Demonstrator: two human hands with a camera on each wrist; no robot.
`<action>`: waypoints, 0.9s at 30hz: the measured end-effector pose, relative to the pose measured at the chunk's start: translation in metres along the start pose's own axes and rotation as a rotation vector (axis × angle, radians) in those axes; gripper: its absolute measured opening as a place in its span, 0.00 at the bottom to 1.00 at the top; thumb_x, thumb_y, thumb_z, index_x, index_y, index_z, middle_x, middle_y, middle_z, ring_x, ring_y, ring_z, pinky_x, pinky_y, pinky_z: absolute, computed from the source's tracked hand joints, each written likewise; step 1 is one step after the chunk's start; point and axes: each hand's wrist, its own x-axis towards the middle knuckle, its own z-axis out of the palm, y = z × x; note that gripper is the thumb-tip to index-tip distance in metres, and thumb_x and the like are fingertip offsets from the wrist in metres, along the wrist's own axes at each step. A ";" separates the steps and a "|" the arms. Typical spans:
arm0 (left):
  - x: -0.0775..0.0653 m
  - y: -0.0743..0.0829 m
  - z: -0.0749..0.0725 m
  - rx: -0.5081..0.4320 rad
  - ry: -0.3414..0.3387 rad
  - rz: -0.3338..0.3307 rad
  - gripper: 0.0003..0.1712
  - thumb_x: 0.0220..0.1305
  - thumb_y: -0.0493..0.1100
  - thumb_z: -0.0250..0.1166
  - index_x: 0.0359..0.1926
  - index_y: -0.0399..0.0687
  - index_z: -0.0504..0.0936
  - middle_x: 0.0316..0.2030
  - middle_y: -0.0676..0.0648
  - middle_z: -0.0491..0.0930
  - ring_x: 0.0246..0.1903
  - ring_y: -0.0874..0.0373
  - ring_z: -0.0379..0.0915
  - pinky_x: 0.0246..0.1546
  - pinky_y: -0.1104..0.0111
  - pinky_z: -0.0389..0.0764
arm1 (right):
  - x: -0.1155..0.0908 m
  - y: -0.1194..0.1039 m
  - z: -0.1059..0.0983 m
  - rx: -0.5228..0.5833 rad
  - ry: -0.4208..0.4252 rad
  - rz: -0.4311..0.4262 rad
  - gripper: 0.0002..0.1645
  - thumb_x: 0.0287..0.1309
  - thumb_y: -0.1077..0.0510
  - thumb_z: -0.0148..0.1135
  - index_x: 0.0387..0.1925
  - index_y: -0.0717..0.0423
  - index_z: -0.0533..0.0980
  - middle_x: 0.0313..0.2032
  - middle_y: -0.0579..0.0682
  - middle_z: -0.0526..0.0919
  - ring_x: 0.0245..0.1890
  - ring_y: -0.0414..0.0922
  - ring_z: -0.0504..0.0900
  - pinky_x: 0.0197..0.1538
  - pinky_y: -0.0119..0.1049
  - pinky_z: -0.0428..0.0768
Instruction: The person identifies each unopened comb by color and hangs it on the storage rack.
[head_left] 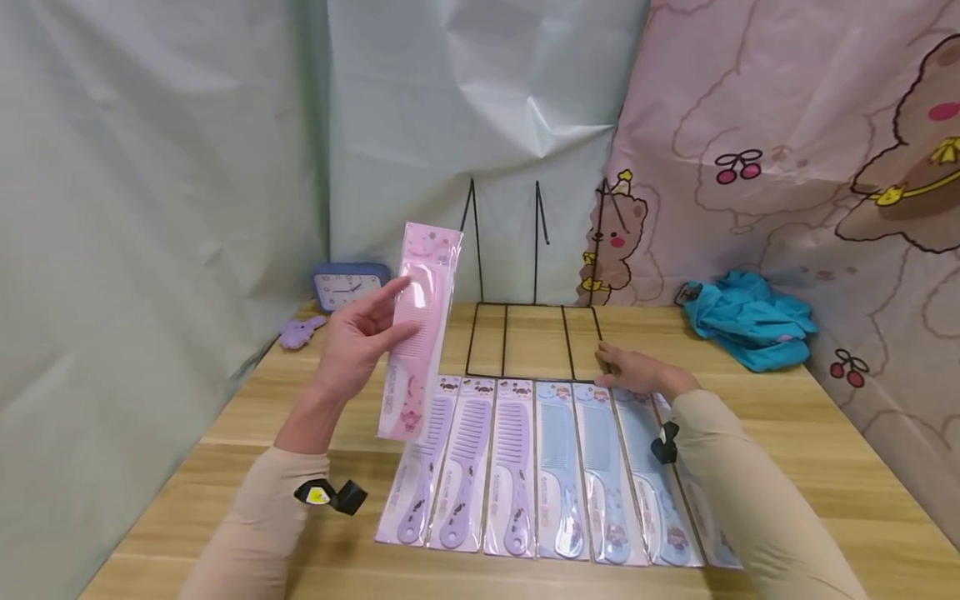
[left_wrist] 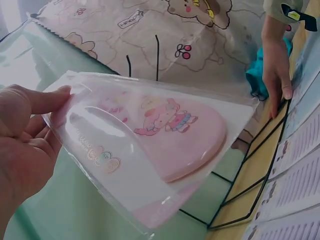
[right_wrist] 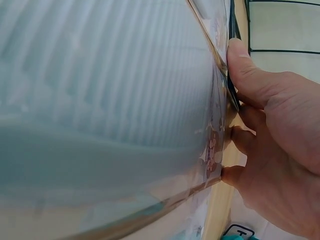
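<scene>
A pink comb (head_left: 417, 329) in a clear packet stands upright in the air above the left half of the table (head_left: 825, 433), handle end down. The left hand (head_left: 360, 337) holds it from the left side, thumb on the front of the packet and fingers behind, clamped lightly on its edge; the left wrist view shows the packet (left_wrist: 150, 145) from behind with a cartoon print on the comb's handle.

The right hand (head_left: 637, 375) rests on the table at the near right corner of a black wire rack (head_left: 534, 342), fingers loosely curled against the wire and the top edge of a packet; whether it actually grips the wire I cannot tell.

Below the rack a row of packed combs lies side by side towards the near edge: three purple combs (head_left: 468, 467) on the left, blue combs (head_left: 600, 475) on the right.

At the far left corner stand a blue clock (head_left: 347, 285) and a small purple toy (head_left: 300, 332). A blue cloth (head_left: 750, 321) lies bunched near the far right edge.
</scene>
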 end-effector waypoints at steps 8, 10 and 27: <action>0.010 -0.013 0.012 -0.029 0.044 -0.090 0.33 0.63 0.30 0.68 0.68 0.50 0.75 0.54 0.42 0.83 0.43 0.54 0.85 0.38 0.64 0.86 | 0.000 -0.006 -0.001 -0.008 -0.003 -0.022 0.47 0.71 0.45 0.57 0.77 0.64 0.48 0.77 0.66 0.43 0.74 0.67 0.46 0.73 0.62 0.50; 0.012 -0.016 0.015 -0.041 0.052 -0.102 0.33 0.63 0.30 0.69 0.68 0.50 0.75 0.55 0.42 0.82 0.44 0.54 0.85 0.38 0.64 0.86 | -0.001 -0.006 -0.001 -0.013 0.003 -0.011 0.47 0.71 0.45 0.57 0.77 0.64 0.48 0.77 0.66 0.43 0.74 0.67 0.47 0.72 0.62 0.51; 0.036 -0.042 0.024 -0.015 0.035 -0.121 0.34 0.68 0.30 0.61 0.73 0.52 0.68 0.65 0.38 0.72 0.52 0.52 0.79 0.44 0.69 0.84 | 0.001 -0.006 -0.002 -0.015 0.001 0.034 0.49 0.70 0.45 0.59 0.78 0.61 0.47 0.76 0.65 0.46 0.73 0.67 0.49 0.72 0.62 0.52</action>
